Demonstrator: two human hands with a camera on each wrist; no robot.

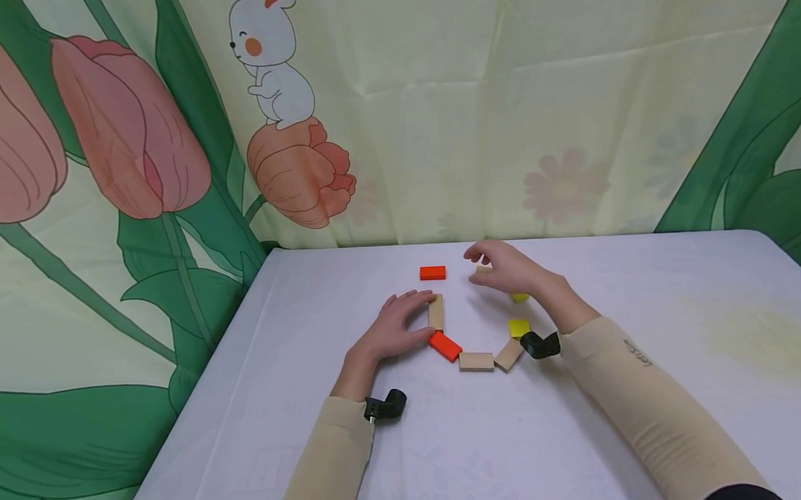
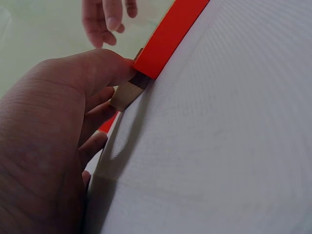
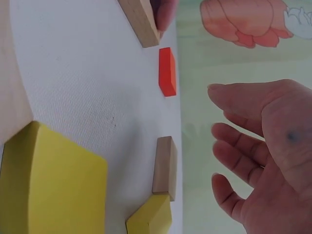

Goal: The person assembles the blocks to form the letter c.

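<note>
Eight flat-sided blocks [image 1: 476, 361] form a gapped ring on cloth [image 1: 483, 448].

The plain blocks [image 1: 476, 361] look like bare, matt wood; the red blocks [image 1: 445, 346] and yellow blocks [image 1: 519, 328] look smoothly coated. Finely woven cloth [image 1: 469, 441] lies below; the backdrop [image 1: 429, 129] is creased fabric.

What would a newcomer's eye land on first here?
Probably the big pink tulip and the white rabbit on the backdrop, upper left in the head view. Next, the red, yellow and plain blocks set in a gapped curve on the white tablecloth. The left hand touches the curve's left side; the empty right hand hovers at its far right.
</note>
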